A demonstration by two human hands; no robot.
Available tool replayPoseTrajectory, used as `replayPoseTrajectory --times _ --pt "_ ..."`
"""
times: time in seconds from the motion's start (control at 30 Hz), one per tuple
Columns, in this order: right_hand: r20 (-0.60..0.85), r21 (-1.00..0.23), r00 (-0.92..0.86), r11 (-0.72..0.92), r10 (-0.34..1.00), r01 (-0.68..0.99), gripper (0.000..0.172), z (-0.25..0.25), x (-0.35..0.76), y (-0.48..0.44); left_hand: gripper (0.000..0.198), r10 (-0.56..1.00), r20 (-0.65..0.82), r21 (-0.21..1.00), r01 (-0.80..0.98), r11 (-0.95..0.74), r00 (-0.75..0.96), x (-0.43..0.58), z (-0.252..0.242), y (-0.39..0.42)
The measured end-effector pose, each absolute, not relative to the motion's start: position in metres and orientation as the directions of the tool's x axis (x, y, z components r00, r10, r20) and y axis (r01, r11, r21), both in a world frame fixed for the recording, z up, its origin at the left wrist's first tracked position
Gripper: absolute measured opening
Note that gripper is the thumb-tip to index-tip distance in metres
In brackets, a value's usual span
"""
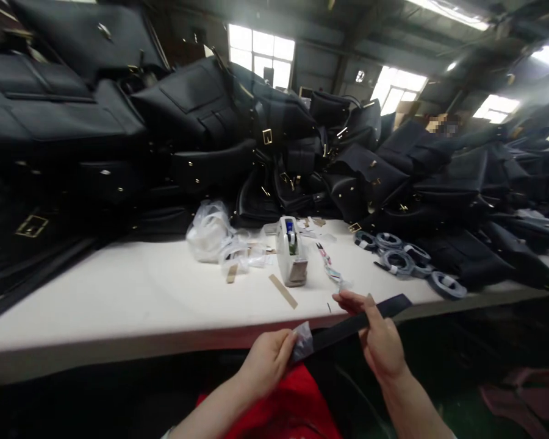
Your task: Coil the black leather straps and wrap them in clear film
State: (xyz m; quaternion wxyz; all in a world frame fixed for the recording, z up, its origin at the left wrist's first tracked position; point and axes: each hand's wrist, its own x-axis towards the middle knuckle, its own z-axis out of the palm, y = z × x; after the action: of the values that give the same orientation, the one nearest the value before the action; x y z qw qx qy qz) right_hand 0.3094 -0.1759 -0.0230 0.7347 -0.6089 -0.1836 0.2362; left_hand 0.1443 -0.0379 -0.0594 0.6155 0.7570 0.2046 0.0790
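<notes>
Fingers and thumb of the left hand are pinched together on the left end of a dark strap, along with a piece of clear plastic; whether the plastic wraps right around that end, I cannot tell. The right hand has the strap between thumb and palm, its fingers stretched out leftward and only loosely bent; how firmly it grips does not show. The strap slants up to the right between the two hands, its free end standing out past the right one.

In this view the strap lies along the near edge of the white table, which runs the full width in front of the person. The table top shows widest at left; at right, room narrows between that edge and the coils.

Counted: one strap in hand; one white dispenser, upright near the middle; one crumpled bag to its left; two tan strips, the long one just in front of the dispenser, the short one beside the bag; at least five coils, clustered and partly overlapping. Black bags heap along the far side, too many and too overlapped to count. Three bright windows stand out behind.
</notes>
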Motion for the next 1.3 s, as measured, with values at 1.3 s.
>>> replayPoseTrajectory --times 1.3 --pt "0.464 -0.886 0.448 0.407 0.764 0.224 0.049 0.234 0.366 -0.066 0.054 0.604 0.524 0.85 -0.314 -0.424 0.601 0.27 0.139 0.005"
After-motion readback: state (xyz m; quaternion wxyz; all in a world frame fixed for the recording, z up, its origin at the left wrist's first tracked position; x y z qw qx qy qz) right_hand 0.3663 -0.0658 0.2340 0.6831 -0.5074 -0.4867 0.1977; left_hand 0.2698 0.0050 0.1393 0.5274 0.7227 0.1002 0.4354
